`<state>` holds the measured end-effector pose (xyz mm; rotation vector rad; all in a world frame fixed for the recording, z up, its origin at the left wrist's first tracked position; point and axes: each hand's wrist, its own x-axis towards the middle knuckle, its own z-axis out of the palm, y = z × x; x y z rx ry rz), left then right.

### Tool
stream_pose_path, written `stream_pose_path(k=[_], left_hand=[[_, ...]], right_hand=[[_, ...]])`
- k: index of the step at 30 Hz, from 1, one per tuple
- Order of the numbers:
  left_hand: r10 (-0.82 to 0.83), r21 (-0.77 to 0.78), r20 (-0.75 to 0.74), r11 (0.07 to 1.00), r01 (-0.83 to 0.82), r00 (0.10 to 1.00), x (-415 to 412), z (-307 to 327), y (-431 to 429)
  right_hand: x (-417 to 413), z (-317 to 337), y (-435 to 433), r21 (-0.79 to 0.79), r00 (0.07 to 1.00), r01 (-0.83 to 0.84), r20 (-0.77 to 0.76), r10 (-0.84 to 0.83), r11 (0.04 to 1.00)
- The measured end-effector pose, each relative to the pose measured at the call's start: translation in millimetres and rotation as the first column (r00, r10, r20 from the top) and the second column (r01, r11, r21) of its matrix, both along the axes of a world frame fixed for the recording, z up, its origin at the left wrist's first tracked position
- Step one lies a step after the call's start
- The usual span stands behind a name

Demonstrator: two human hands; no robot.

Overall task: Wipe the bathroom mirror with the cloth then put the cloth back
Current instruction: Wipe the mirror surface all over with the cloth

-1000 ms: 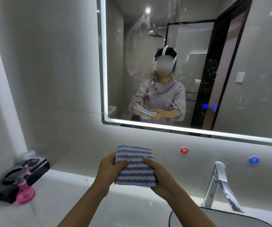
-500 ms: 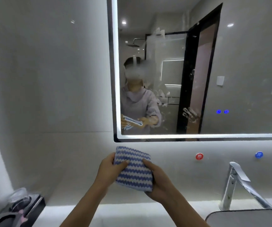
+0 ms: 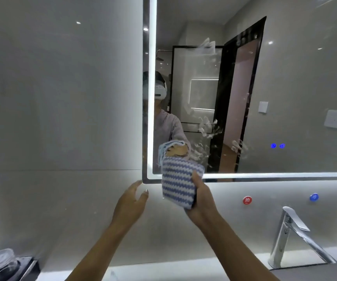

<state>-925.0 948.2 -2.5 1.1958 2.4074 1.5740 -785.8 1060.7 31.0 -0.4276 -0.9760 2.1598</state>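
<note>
From the head camera, the right hand holds the folded cloth, blue and white in zigzag stripes, with the thumb across its front and the other fingers curled round its right edge. The cloth is raised over the lower left corner of the mirror, covering part of the lit border, and its upper edge meets its own reflection in the glass. The left hand hangs in the air just left of the cloth and below the mirror's corner. Its fingers are spread and relaxed and hold nothing.

Whitish smears mark the glass to the right of the cloth. Two small blue lights glow further right on the mirror. On the wall beneath the mirror sit a red round button and a blue round button. Below them a chrome tap stands at the right on the white desk. At the far left of the desk, a clear glass rests upside down on a black tray.
</note>
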Motion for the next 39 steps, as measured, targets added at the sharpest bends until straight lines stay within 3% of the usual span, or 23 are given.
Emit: stream_pose_path(k=[4,9,13,16,19,20,22,32,39], left_hand=[[0.038,-0.084,-0.295,0.994,-0.065,0.955,-10.6,4.6,18.9],[-0.029,-0.285,-0.644,0.936,-0.205,0.765,-26.9,-4.6,47.3],[-0.075,-0.350,-0.692,0.905,-0.243,0.718,-37.8,-13.9,65.9],[-0.038,-0.293,-0.740,0.917,-0.271,0.672,-37.1,-18.7,67.4],[-0.005,-0.232,-0.802,0.923,-0.305,0.597,-42.6,-25.0,69.6],[0.002,-0.217,-0.820,0.925,-0.313,0.572,-46.1,-27.7,70.7],[0.011,-0.201,-0.836,0.924,-0.324,0.549,-52.2,-32.6,73.3],[0.011,-0.208,-0.809,0.930,-0.304,0.588,-64.8,-47.3,85.4],[-0.001,-0.195,-0.813,0.943,-0.270,0.582,-70.5,-51.1,85.1]], right_hand=[[-10.3,37.7,15.7,0.301,0.960,0.258,0.029,-0.279,0.918],[-32.2,74.4,34.5,0.681,0.866,0.404,-0.068,-0.496,0.611],[-69.6,88.7,53.2,0.837,0.836,0.398,-0.161,-0.524,0.377],[-101.9,77.6,70.0,0.962,0.824,0.265,-0.194,-0.532,0.060],[-125.7,54.8,88.6,0.915,0.709,-0.029,-0.265,-0.653,-0.402],[-129.8,48.6,93.7,0.860,0.671,-0.087,-0.322,-0.668,-0.502],[-134.1,41.2,101.1,0.777,0.627,-0.127,-0.419,-0.657,-0.616],[-135.0,46.9,116.2,0.672,0.602,-0.063,-0.564,-0.565,-0.738],[-136.9,71.0,119.0,0.623,0.580,-0.133,-0.582,-0.570,-0.771]])
